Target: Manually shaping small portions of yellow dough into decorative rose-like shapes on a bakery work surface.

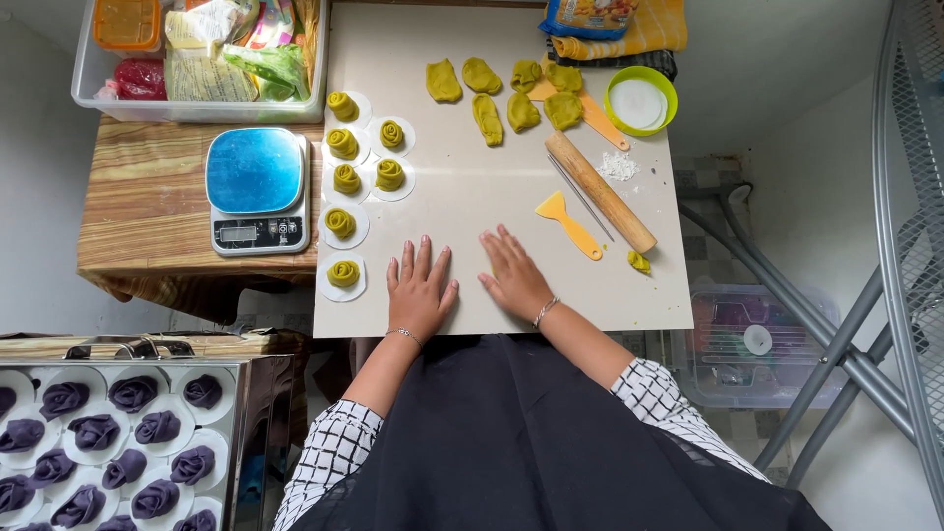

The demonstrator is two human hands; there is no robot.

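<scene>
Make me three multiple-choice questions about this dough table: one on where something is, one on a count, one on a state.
1. Where is the scale?
A. left of the board
B. right of the board
C. on the board

2. How many green roses sit on paper rounds?
A. four
B. seven
C. ten

3. How do the hands lie?
A. fists around the rolling pin
B. flat and empty on the board
C. holding the scraper

Answers: 1 A, it stands on the wooden table beside the board. 2 B, seven along the board's left side. 3 B, left hand and right hand lie palms down, rolling pin and scraper apart.
</scene>
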